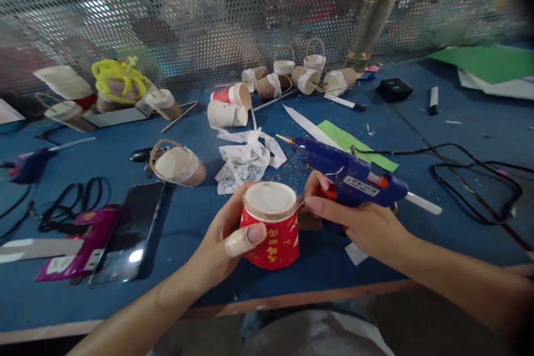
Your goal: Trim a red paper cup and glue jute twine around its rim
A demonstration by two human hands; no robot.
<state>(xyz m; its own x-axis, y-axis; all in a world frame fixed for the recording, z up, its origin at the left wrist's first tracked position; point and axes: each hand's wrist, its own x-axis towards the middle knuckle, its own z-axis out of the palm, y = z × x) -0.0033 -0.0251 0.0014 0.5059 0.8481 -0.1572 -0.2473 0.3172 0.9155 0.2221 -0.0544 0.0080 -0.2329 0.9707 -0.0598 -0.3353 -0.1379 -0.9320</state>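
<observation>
My left hand (227, 233) is wrapped round a red paper cup (273, 245) with yellow characters, its white inside facing up. Twine (267, 214) circles the cup just under the rim. At the cup's right side, my right hand (350, 214) pinches the twine's strand between thumb and finger. A blue hot glue gun (325, 158) lies directly behind that hand, nozzle pointing left; whether the other fingers touch its handle is hidden. A brown twine roll (311, 218) shows partly between cup and hand. Crumpled white lace ribbon (250, 158) lies just beyond the cup.
Several small twine-and-lace baskets (306, 79) stand or lie near the perforated metal screen (187, 16). Paper cups (227, 114) lie in front of them. A phone (129, 233), another basket (179, 166) and cables are at left. A tall bottle (371, 22) stands at back right.
</observation>
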